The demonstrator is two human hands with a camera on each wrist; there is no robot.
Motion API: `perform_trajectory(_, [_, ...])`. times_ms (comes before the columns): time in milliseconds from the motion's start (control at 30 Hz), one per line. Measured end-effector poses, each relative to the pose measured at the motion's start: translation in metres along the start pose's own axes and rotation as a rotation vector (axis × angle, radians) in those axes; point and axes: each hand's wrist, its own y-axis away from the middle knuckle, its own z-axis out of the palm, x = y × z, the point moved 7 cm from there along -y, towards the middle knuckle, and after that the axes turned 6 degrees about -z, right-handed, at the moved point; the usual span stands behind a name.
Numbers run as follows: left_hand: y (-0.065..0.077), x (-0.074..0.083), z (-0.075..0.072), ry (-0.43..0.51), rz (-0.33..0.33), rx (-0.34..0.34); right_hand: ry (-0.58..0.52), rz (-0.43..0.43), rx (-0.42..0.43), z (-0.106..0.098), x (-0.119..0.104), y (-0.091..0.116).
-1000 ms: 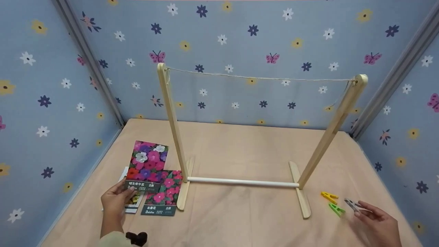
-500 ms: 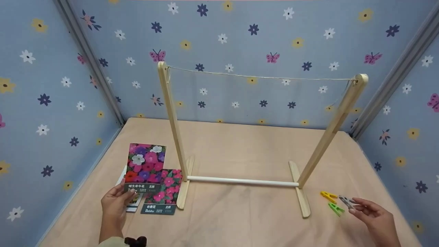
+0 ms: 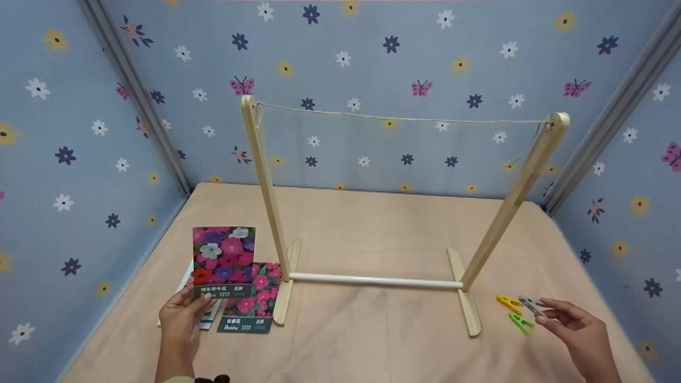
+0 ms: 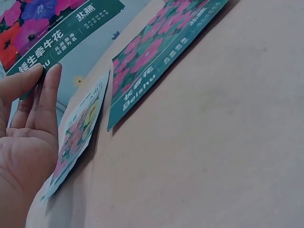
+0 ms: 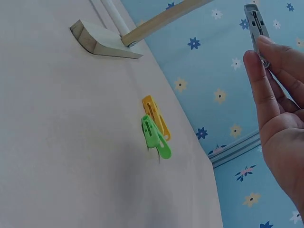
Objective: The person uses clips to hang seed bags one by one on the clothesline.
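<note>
My left hand [image 3: 181, 314] pinches the lower edge of a seed packet [image 3: 223, 258] with pink, purple, red and white flowers, thumb in front. The packet is raised upright above the table. Below it lie a pink-flowered packet [image 3: 247, 306] and a pale-edged packet [image 4: 78, 137], mostly covered in the head view. At the right, my right hand [image 3: 577, 330] pinches a grey clothespin [image 3: 531, 306] between thumb and fingers, lifted off the table, as the right wrist view shows. A yellow clothespin [image 3: 509, 304] and a green clothespin [image 3: 521, 322] lie just left of that hand.
Between the hands stands a wooden frame with a left post [image 3: 266, 197], a right post [image 3: 513, 205] and a white crossbar [image 3: 375, 280]. A thin string [image 3: 404, 118] runs between the post tops. Flowered panels [image 3: 367, 64] enclose the cloth-covered table [image 3: 367, 229] on the left, back and right.
The held packet has shifted left and slightly down, and now stands straighter. My right hand has moved a little left and up with the grey clothespin.
</note>
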Motion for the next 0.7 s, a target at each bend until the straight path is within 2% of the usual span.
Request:
perform_trajectory(100, [0.004,-0.001,0.005,0.033,0.027,-0.034,-0.008,-0.037,0.004,0.005,-0.007,0.0])
perform_trajectory(200, [0.008,0.0,0.011,0.053,0.071,-0.073,-0.062,-0.088,0.012,0.009,-0.013,0.0])
perform_trajectory(333, [0.013,0.0,0.018,0.061,0.091,-0.119,-0.115,-0.158,0.015,0.015,-0.022,0.0])
perform_trajectory(467, [0.019,-0.004,0.025,0.055,0.064,-0.131,-0.08,-0.189,0.003,0.019,-0.03,0.001])
perform_trajectory(700, [0.027,-0.009,0.04,0.007,0.067,-0.16,-0.024,-0.215,0.017,0.027,-0.043,0.003])
